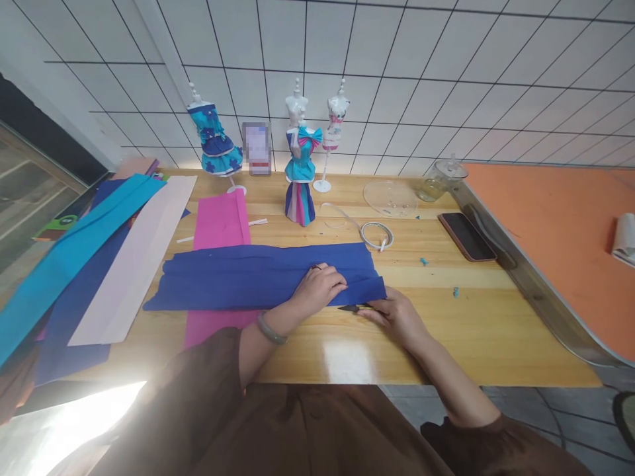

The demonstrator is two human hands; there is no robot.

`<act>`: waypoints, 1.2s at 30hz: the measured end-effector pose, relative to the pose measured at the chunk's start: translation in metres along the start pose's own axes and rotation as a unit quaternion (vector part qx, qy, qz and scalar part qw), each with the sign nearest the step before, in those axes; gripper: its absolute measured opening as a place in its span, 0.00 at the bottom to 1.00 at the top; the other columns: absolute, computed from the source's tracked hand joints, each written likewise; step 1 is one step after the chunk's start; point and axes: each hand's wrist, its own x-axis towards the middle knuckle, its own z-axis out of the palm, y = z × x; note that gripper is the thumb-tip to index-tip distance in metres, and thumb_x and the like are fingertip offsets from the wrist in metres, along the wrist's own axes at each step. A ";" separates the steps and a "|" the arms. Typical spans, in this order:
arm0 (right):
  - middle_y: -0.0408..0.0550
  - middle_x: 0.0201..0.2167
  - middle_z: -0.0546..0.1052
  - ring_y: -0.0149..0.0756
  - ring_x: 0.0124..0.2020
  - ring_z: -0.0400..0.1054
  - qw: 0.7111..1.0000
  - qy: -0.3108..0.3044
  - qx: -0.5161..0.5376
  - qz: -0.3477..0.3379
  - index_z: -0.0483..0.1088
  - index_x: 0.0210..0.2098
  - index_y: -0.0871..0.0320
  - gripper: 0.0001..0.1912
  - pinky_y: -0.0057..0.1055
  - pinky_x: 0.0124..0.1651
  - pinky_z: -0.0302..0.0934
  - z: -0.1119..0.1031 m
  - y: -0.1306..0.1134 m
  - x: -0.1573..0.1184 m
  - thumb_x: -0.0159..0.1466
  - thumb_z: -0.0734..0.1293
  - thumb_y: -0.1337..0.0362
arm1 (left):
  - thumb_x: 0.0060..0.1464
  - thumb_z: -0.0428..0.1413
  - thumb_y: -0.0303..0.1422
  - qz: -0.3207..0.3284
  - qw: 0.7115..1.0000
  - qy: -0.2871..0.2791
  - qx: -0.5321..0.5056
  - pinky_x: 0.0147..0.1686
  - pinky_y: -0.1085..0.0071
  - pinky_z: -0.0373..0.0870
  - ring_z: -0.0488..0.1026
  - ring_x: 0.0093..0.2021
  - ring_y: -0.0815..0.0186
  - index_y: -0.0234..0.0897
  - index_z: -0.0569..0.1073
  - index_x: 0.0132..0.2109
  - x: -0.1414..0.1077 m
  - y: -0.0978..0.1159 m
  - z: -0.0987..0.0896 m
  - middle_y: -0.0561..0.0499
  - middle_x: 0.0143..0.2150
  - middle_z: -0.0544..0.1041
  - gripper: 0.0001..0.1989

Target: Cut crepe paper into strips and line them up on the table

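A long strip of dark blue fabric with creases along its length lies across the table. My left hand rests on its right part, fingers together and curled down onto the cloth; the thumb is hidden. At the strip's lower right corner is my right hand, closed around small black scissors. Their dark pointed tip shows just below the fabric's near edge, while the handles are hidden in my fingers. Under the blue strip lies a pink fabric piece, showing above and below it.
Fabric strips, including a turquoise one and a white one, overlap at the left. Behind stand dressed mini mannequins. A white ring, a clear dish, a glass cup and a phone lie rightward.
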 end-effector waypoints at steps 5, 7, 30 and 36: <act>0.51 0.27 0.73 0.36 0.30 0.66 1.000 0.013 -0.012 0.012 0.75 0.28 0.58 0.13 0.31 0.33 0.59 0.000 0.000 -0.005 0.61 0.63 0.57 | 0.57 0.50 0.37 -0.001 1.000 -0.001 0.000 0.40 0.70 0.61 0.65 0.38 0.66 0.39 0.74 0.36 0.000 0.000 0.001 0.51 0.34 0.73 0.10; 0.51 0.28 0.73 0.36 0.31 0.66 1.000 0.014 -0.014 0.012 0.75 0.30 0.58 0.13 0.31 0.33 0.59 0.000 -0.001 -0.006 0.61 0.63 0.57 | 0.57 0.51 0.37 -0.003 1.000 0.000 -0.001 0.40 0.70 0.61 0.65 0.38 0.66 0.39 0.74 0.36 0.000 -0.001 0.002 0.51 0.34 0.73 0.10; 0.50 0.25 0.73 0.36 0.29 0.65 0.999 0.028 -0.039 0.000 0.75 0.30 0.57 0.14 0.31 0.31 0.57 0.013 -0.002 -0.003 0.60 0.63 0.55 | 0.57 0.51 0.36 -0.003 1.000 0.002 -0.003 0.41 0.70 0.61 0.65 0.39 0.67 0.39 0.74 0.36 0.000 0.001 0.000 0.51 0.34 0.73 0.09; 0.51 0.27 0.73 0.37 0.30 0.65 0.999 0.023 -0.037 0.001 0.75 0.33 0.59 0.14 0.32 0.32 0.59 0.015 -0.006 -0.004 0.60 0.63 0.55 | 0.57 0.50 0.36 0.000 1.000 0.001 0.005 0.41 0.70 0.61 0.66 0.39 0.66 0.40 0.74 0.37 0.000 0.001 0.001 0.51 0.35 0.73 0.09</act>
